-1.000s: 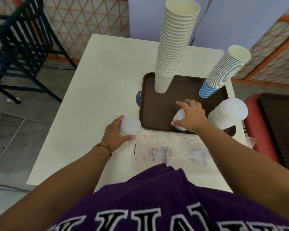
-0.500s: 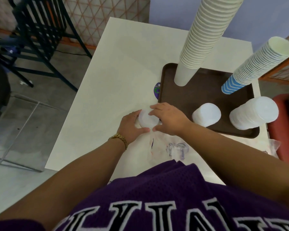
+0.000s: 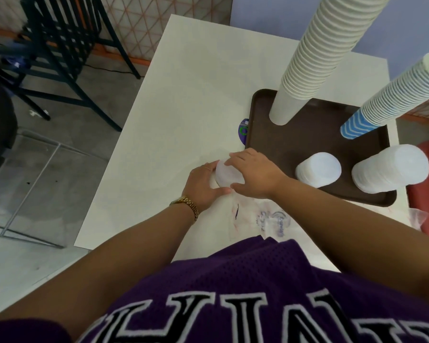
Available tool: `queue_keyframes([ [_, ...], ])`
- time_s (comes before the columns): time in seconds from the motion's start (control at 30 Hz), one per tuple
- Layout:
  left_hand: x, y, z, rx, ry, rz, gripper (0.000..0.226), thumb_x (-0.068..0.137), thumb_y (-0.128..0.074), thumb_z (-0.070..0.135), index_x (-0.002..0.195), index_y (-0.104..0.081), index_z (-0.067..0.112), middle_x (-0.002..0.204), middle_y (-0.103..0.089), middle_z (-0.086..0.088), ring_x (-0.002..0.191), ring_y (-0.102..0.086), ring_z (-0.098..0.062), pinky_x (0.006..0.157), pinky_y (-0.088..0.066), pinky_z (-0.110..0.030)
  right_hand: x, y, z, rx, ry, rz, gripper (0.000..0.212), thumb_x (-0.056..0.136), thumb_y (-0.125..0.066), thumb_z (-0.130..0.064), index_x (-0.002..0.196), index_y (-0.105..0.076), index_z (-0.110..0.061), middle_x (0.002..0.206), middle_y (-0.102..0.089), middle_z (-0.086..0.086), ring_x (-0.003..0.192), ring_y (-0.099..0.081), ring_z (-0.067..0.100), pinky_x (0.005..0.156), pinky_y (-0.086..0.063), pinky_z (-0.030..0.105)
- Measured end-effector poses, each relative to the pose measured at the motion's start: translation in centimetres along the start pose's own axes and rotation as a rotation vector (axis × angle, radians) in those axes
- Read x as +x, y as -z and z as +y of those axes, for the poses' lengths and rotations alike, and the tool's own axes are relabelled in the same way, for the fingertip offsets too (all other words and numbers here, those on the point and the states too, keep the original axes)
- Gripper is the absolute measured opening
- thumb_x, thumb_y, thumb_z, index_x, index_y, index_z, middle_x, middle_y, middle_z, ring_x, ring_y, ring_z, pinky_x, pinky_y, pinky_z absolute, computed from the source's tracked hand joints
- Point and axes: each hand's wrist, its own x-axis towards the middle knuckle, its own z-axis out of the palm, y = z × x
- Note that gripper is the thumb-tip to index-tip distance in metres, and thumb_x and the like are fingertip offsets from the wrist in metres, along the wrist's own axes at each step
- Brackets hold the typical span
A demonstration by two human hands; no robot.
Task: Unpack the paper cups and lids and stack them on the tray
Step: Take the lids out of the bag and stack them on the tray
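Since a second ago the right hand (image 3: 254,173) has left the short stack of lids (image 3: 318,172) standing on the brown tray (image 3: 282,142) and crossed to join the left hand (image 3: 203,185); both now curl their fingers around a third, small stack of lids (image 3: 227,175), left from the near-left side, right from above and the right. That stack sits on the white table (image 3: 183,95), just off the tray's near-left corner, not yet on the tray. Judgement: the previous lid stack is delivered and this one is being gathered for the same transfer. Count on the tray: two cup stacks, one tall plain white stack of cups (image 3: 307,58) at the far-left part and one blue-striped stack of cups (image 3: 386,100) to the right; two lid stacks, the short one and a taller stack of lids (image 3: 389,169) at the near-right corner. Count off the tray: one lid stack, in the hands. Total: two cup stacks, three lid stacks; individual pieces cannot be counted. An emptied clear plastic wrapper (image 3: 265,216) with printing lies flat on the table between the person and the tray. A round purple-and-green sticker (image 3: 243,131) lies on the table, touching the tray's left edge. Judgement: the task is close to complete, one lid stack outstanding
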Motion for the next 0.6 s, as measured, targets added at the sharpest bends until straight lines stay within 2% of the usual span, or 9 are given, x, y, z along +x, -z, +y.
queue_keyframes([
  [0.1, 0.0, 0.1, -0.1, 0.005, -0.001, -0.01, 0.075, 0.068, -0.079, 0.05, 0.133, -0.055, 0.021, 0.125, -0.064, 0.002, 0.11, -0.057, -0.017, 0.1, -0.047, -0.041, -0.3, 0.1, 0.1, 0.065, -0.024, 0.012, 0.054, 0.094, -0.052, -0.042, 0.143, -0.042, -0.019, 0.15, -0.04, 0.002, 0.134, -0.037, 0.024, 0.111, -0.03, 0.035],
  [0.2, 0.1, 0.0, -0.2, 0.011, 0.003, -0.02, 0.071, 0.07, -0.081, 0.045, 0.132, -0.056, 0.02, 0.125, -0.064, 0.001, 0.11, -0.057, -0.018, 0.101, -0.046, -0.04, -0.4, 0.3, -0.2, 0.108, -0.044, 0.041, 0.051, 0.097, -0.046, -0.036, 0.145, -0.038, -0.02, 0.143, -0.048, 0.003, 0.125, -0.048, 0.025, 0.102, -0.041, 0.036],
  [0.3, 0.2, -0.1, -0.6, 0.057, 0.029, -0.026, 0.081, 0.071, -0.08, 0.049, 0.139, -0.049, 0.019, 0.136, -0.056, -0.001, 0.123, -0.051, -0.021, 0.109, -0.039, -0.042, 0.0, 0.5, -0.5, 0.03, -0.031, 0.102, 0.048, 0.098, -0.044, -0.026, 0.145, -0.035, -0.02, 0.126, -0.06, 0.007, 0.104, -0.059, 0.027, 0.091, -0.048, 0.037],
  [0.43, 0.1, 0.0, -0.5, 0.085, 0.036, -0.027, 0.086, 0.074, -0.081, 0.043, 0.145, -0.041, 0.016, 0.147, -0.047, -0.003, 0.134, -0.041, -0.022, 0.115, -0.028, -0.037, 0.5, 0.6, -0.1, -0.025, -0.088, 0.206, 0.037, 0.1, -0.043, -0.02, 0.136, -0.043, -0.015, 0.104, -0.065, 0.009, 0.088, -0.057, 0.027, 0.078, -0.044, 0.036],
  [0.5, 0.2, 0.0, -0.6, 0.075, 0.034, -0.02, 0.087, 0.072, -0.082, 0.042, 0.145, -0.042, 0.016, 0.146, -0.048, -0.003, 0.134, -0.042, -0.022, 0.115, -0.029, -0.039, 0.5, 0.8, 0.4, 0.057, -0.149, 0.269, 0.029, 0.1, -0.047, -0.022, 0.127, -0.049, -0.012, 0.1, -0.063, 0.012, 0.086, -0.057, 0.029, 0.074, -0.044, 0.036],
  [0.6, 0.1, -0.2, -1.0, 0.074, 0.06, -0.023, 0.087, 0.073, -0.081, 0.044, 0.146, -0.04, 0.02, 0.148, -0.045, -0.001, 0.136, -0.039, -0.021, 0.116, -0.028, -0.041, -0.1, 1.3, 1.6, 0.22, -0.243, 0.331, 0.023, 0.098, -0.052, -0.021, 0.118, -0.055, -0.01, 0.107, -0.061, 0.011, 0.092, -0.057, 0.029, 0.078, -0.048, 0.04],
])
